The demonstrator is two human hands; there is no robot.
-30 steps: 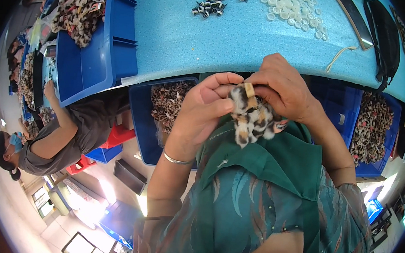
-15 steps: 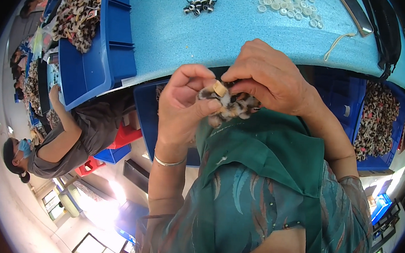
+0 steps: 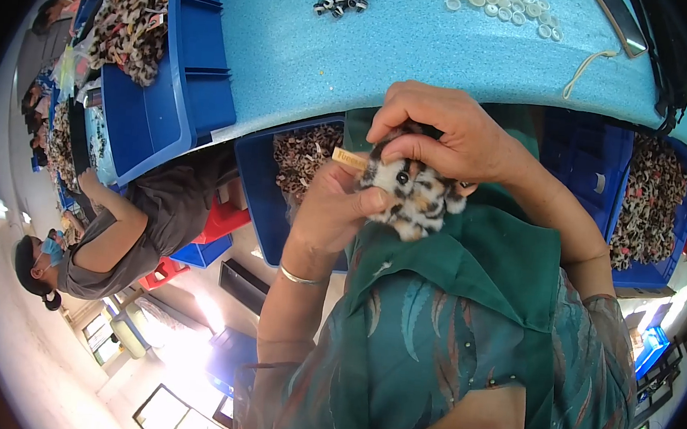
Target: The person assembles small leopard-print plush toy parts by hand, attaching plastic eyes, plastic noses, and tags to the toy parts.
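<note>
Head view shows the left hand pinching the spotted plush toy at its left edge, probably to steady it, while the right hand clasps its top between thumb and curled fingers, over the green apron. That grasp hides the toy's crown; translucent caps run past the upper edge.

i watch through one head-worn fisheye, the left of its pair: pitched down, close above the wearer's left hand and right hand, worktop toward the top, straight edges bowed.
</note>
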